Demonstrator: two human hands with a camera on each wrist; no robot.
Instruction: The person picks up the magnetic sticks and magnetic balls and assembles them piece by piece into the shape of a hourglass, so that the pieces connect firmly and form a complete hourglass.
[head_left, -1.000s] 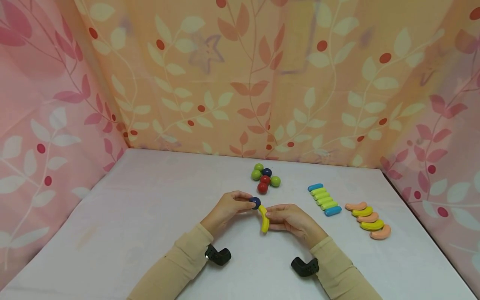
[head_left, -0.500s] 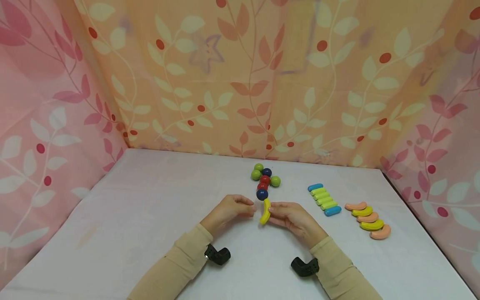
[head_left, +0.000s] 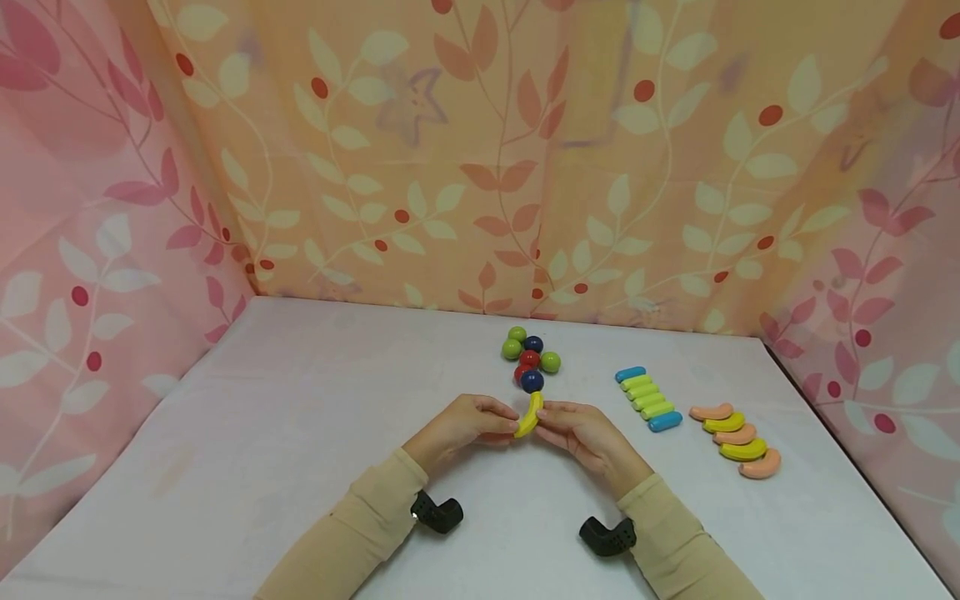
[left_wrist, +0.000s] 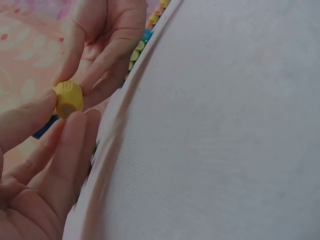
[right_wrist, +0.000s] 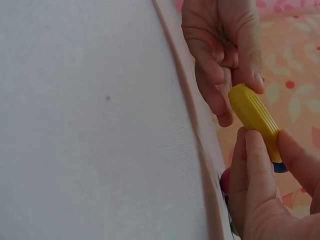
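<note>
A yellow curved stick with ridged sides is held up in front of the person, a dark blue ball at its far end. The right hand pinches the stick between thumb and fingers, as the right wrist view also shows. At the near end of the stick, the left hand has its thumb and fingertips on either side. A round grey spot marks that end in the left wrist view. In the right wrist view only a sliver of the blue ball shows past the stick.
Behind the hands lie several loose balls: green, red and dark blue. To the right are a row of straight green sticks with blue ones, and a row of curved yellow and peach pieces.
The left hand let go of the blue ball, which stayed on the stick, and moved to the stick's near end. The stick has turned so its ball end points away and slightly right.
</note>
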